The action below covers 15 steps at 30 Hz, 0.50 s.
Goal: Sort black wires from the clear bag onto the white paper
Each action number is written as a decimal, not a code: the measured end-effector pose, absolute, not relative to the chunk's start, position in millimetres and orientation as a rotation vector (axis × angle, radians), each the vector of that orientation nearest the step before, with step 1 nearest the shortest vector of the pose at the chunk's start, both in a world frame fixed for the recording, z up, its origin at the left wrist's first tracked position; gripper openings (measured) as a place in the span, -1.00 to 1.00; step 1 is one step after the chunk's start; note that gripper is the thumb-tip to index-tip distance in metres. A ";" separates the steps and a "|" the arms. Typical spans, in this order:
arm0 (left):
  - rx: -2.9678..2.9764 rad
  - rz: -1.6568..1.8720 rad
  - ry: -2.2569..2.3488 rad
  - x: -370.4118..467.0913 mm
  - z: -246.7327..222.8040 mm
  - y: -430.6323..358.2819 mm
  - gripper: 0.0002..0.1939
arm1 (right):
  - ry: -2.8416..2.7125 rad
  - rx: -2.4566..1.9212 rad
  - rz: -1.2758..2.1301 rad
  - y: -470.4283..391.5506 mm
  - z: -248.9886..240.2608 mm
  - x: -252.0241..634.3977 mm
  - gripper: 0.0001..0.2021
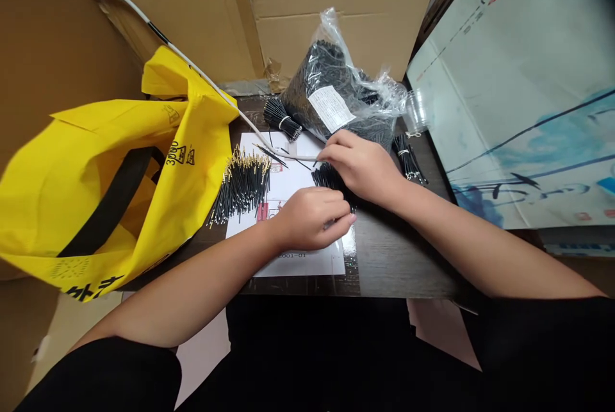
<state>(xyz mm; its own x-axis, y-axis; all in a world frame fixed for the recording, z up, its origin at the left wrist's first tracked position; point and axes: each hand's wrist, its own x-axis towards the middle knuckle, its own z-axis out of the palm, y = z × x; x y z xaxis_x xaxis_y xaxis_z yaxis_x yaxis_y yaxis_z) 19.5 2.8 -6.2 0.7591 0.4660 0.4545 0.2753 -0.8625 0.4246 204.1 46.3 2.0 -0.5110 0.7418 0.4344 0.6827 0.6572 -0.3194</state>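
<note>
With the fingers of the right hand [362,165] drawn together at a white cord [293,156]; cannot tell whether clamped on it; with the fingers of the left hand [307,220] curled inward, just below; cannot tell whether around anything; partly hidden by both hands, a cluster of black wires [324,175] on a white printed sheet [288,263]; to the left, a dense fan of thin, straight, gold-tipped black wires [243,178], lying partly over the sheet, on a dark, wood-grained tabletop [403,252]; farther back, a crumpled clear plastic bag [348,101], bulging with more wires and bearing a white label [331,109]; to either side of it, a left tied bundle [282,118] and a right tied bundle [408,159]; at its right, a clear cup [416,112]; on the left, crowding the work, a slack, creased yellow bag [110,136] with a flat black strap [113,197], crossed by the smooth, black-banded cord; behind, taped brown cardboard [336,15]; at right, a tilted pale panel [519,104] with blue brushwork.
</note>
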 end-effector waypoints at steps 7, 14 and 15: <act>2.693 0.828 0.432 17.2 -6.0 0.8 -0.66 | -2.860 -0.752 -0.097 82.9 23.7 133.3 -0.71; 2.726 0.896 0.460 16.1 -6.5 3.8 -0.65 | -3.007 -0.702 -0.333 98.8 15.8 96.3 -0.78; 2.726 0.893 0.465 16.2 -6.5 3.9 -0.65 | -3.014 -0.687 -0.342 98.9 15.1 96.5 -0.78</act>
<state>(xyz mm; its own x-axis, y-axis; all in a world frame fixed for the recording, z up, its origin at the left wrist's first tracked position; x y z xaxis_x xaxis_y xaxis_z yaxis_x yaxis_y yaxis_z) 16.2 3.9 -6.5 0.7631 0.3678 0.5314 0.2242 -0.9218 0.3162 96.5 98.9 15.1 -0.9019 0.4247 0.0792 0.4317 0.8781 0.2063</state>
